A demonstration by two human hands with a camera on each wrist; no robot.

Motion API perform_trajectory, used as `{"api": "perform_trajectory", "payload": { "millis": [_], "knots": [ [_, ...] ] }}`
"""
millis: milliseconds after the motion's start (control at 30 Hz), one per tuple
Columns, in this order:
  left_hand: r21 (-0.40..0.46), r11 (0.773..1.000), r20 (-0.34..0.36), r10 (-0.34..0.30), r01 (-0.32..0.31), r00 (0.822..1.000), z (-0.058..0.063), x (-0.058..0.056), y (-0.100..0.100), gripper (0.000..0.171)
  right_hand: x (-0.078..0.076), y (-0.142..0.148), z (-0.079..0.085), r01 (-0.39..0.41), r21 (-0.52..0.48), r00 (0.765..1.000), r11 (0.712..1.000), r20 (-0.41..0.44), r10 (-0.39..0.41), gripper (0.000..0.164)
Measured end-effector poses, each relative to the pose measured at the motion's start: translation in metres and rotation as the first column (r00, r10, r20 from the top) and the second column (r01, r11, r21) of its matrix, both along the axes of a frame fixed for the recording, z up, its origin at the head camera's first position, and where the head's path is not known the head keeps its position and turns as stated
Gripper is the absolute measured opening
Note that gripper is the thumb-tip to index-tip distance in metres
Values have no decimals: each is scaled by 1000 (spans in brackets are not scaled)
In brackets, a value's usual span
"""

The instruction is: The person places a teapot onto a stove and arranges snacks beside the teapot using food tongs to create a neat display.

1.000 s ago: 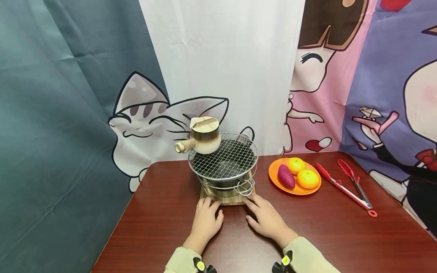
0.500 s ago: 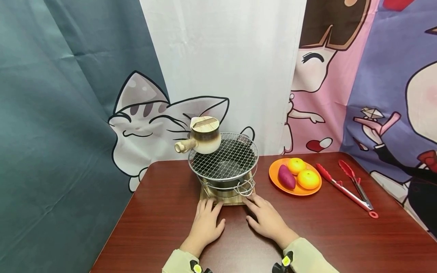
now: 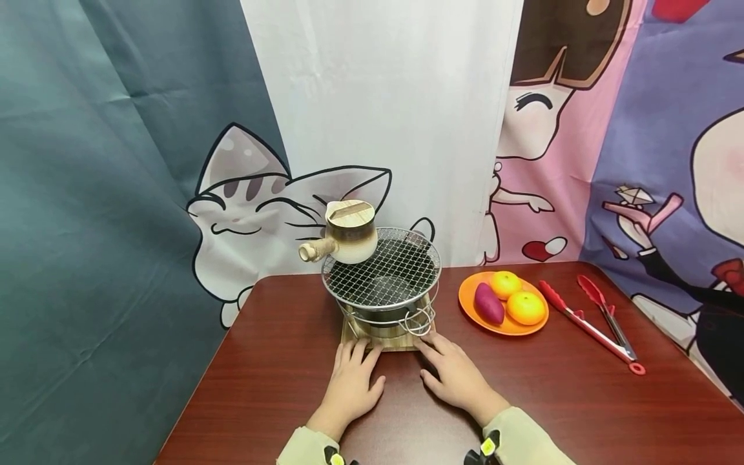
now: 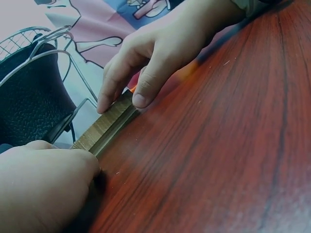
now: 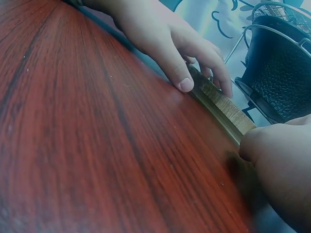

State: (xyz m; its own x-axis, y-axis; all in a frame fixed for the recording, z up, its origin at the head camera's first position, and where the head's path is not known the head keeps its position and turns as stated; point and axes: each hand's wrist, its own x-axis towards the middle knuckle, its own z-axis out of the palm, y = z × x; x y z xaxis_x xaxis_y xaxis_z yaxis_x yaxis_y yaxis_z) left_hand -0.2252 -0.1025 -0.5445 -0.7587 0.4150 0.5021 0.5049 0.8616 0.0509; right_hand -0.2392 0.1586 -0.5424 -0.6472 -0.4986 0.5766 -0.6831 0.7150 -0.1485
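"When looking down from the head view, spotted the wooden board (image 3: 401, 344) where?"

"Found flat on the red-brown table (image 3: 261, 387), under the black stove (image 3: 380, 316), straight ahead of the person."

"Pointed which way?"

"Faced the person squarely, with a near edge running from left to right. Could not tell the long axis (too much hidden under the stove)."

"And looked how?"

"Showed pale, streaky grain from above, and a browner, thick edge in two bands in both wrist views."

"Gripped at all?"

"Only touched. Rested the left hand (image 3: 351, 385) at the left front and the right hand (image 3: 456, 378) at the right, both with fingers extended and spread, fingertips on the wood."

"Saw what above?"

"Noticed a round wire mesh (image 3: 401, 271) atop the stove, and at its back left a lidded, cream-and-brown pot (image 3: 356, 245), with its handle (image 3: 317, 249) aimed leftward and slightly nearer."

"And off to the right?"

"Spotted an orange plate (image 3: 466, 297) of fruit, beside slanting red-tipped tongs (image 3: 595, 332)."
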Motion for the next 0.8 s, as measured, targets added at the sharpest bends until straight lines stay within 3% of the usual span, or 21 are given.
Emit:
{"api": "perform_trajectory", "payload": {
  "millis": [400,800],
  "knots": [
    [6,1000,8,-12,12,1000,-1,3,-1,61,3,0,1,-2,-5,1000,1000,14,3,58],
    [31,999,-39,-34,35,999,-3,0,0,60,-1,1,6,-24,11,1000,1000,-10,24,54]
  ]
}}
